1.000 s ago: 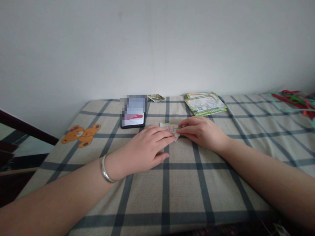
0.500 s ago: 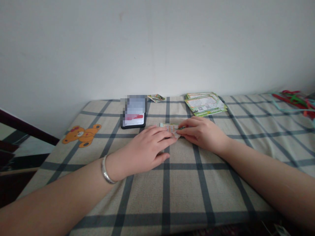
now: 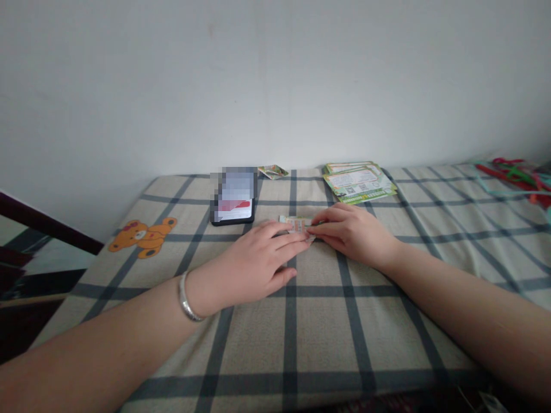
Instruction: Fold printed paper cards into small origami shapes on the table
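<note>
A small printed piece of paper, pale with orange and green print, lies on the checked tablecloth between my hands. My left hand rests on it with fingers stretched out flat, the thumb apart on the cloth. At the paper's right end, my right hand has its fingers and thumb pressed together on the edge. Both hands cover parts of the paper, so its full shape is hidden. Beyond my right hand sits a stack of green-and-white printed leaflets.
A phone with a lit, partly blurred screen lies behind my left hand. Next to it is a small folded paper piece near the wall. An orange bear picture is at left. Red and green items lie at far right.
Almost nothing differs. The fingers of my left hand have shifted very slightly on the paper, and my right hand keeps its pinch at the right end.
</note>
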Demonstrator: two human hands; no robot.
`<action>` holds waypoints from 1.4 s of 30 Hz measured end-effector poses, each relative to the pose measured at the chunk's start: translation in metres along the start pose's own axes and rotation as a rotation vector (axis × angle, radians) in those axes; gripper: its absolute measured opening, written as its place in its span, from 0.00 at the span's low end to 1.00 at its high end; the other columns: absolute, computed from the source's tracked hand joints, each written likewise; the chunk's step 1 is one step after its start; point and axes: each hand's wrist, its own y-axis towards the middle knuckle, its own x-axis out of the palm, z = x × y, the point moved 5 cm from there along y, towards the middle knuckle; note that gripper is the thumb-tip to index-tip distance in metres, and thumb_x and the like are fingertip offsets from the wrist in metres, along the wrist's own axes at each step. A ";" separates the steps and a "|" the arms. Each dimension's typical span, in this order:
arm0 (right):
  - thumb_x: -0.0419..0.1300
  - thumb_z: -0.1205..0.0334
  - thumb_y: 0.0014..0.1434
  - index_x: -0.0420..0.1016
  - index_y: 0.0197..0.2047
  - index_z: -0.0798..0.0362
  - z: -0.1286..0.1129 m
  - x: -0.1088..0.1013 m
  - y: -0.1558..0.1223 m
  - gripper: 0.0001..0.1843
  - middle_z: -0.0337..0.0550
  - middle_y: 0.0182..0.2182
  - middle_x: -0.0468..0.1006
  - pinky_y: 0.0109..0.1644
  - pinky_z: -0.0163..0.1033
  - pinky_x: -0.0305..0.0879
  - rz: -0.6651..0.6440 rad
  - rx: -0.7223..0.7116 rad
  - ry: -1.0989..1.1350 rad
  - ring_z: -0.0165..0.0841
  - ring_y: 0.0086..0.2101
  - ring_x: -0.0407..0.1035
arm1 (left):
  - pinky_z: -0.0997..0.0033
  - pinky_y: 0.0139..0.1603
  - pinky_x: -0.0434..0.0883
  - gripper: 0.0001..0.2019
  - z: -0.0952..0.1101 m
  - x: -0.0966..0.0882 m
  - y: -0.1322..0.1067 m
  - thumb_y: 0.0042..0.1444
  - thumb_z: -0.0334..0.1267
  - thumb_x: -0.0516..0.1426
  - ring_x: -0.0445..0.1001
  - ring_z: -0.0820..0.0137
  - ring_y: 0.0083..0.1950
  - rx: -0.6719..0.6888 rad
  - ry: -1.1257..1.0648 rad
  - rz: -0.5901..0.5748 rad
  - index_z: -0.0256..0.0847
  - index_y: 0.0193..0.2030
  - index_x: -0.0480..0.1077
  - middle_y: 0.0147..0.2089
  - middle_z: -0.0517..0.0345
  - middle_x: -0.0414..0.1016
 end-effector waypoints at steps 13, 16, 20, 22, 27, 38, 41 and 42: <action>0.55 0.62 0.64 0.80 0.41 0.49 -0.008 -0.009 -0.005 0.11 0.45 0.42 0.78 0.44 0.42 0.65 0.055 -0.124 -0.008 0.36 0.41 0.68 | 0.56 0.70 0.49 0.24 -0.001 0.002 -0.001 0.65 0.47 0.50 0.55 0.61 0.69 -0.012 0.039 0.003 0.42 0.65 0.59 0.68 0.59 0.61; 0.54 0.62 0.65 0.80 0.41 0.50 -0.015 -0.008 -0.004 0.12 0.46 0.40 0.79 0.43 0.42 0.65 0.016 -0.148 -0.033 0.36 0.41 0.68 | 0.55 0.70 0.50 0.23 -0.001 0.002 -0.002 0.65 0.47 0.50 0.56 0.61 0.68 -0.007 0.052 0.027 0.42 0.64 0.62 0.66 0.57 0.63; 0.54 0.63 0.65 0.79 0.40 0.52 -0.019 -0.007 -0.002 0.12 0.47 0.39 0.79 0.43 0.43 0.65 -0.017 -0.156 -0.070 0.37 0.42 0.67 | 0.53 0.69 0.51 0.21 0.001 0.002 0.000 0.64 0.45 0.51 0.58 0.60 0.67 0.000 0.061 0.035 0.42 0.61 0.64 0.65 0.56 0.65; 0.54 0.63 0.65 0.79 0.40 0.52 -0.018 -0.006 -0.002 0.11 0.47 0.41 0.79 0.43 0.43 0.65 -0.031 -0.154 -0.086 0.38 0.42 0.67 | 0.52 0.69 0.52 0.19 0.003 0.001 0.002 0.64 0.44 0.51 0.59 0.59 0.66 0.006 0.069 0.038 0.42 0.60 0.66 0.64 0.56 0.66; 0.55 0.64 0.64 0.79 0.42 0.50 -0.017 -0.007 -0.002 0.10 0.46 0.43 0.78 0.43 0.43 0.65 -0.073 -0.117 -0.131 0.37 0.42 0.68 | 0.50 0.68 0.53 0.20 0.005 -0.003 0.006 0.63 0.45 0.53 0.60 0.58 0.66 0.025 0.078 0.008 0.41 0.59 0.66 0.62 0.55 0.68; 0.59 0.65 0.59 0.80 0.42 0.47 -0.012 -0.011 -0.005 0.10 0.42 0.47 0.78 0.38 0.39 0.64 -0.044 0.008 -0.222 0.36 0.40 0.72 | 0.50 0.68 0.52 0.23 0.003 0.000 0.004 0.64 0.46 0.53 0.56 0.57 0.68 0.021 0.058 -0.013 0.42 0.63 0.61 0.66 0.56 0.64; 0.60 0.65 0.58 0.81 0.40 0.47 -0.009 -0.012 -0.005 0.09 0.41 0.47 0.79 0.36 0.39 0.63 -0.061 0.055 -0.232 0.36 0.38 0.73 | 0.50 0.68 0.52 0.23 0.002 0.001 0.004 0.64 0.45 0.53 0.56 0.57 0.68 0.013 0.047 -0.032 0.42 0.63 0.61 0.66 0.58 0.63; 0.60 0.65 0.58 0.81 0.39 0.47 -0.008 -0.013 -0.004 0.08 0.41 0.46 0.79 0.35 0.39 0.63 -0.070 0.067 -0.233 0.36 0.37 0.73 | 0.50 0.69 0.52 0.23 0.002 0.000 0.004 0.64 0.45 0.53 0.55 0.57 0.68 0.011 0.043 -0.035 0.42 0.63 0.61 0.66 0.58 0.63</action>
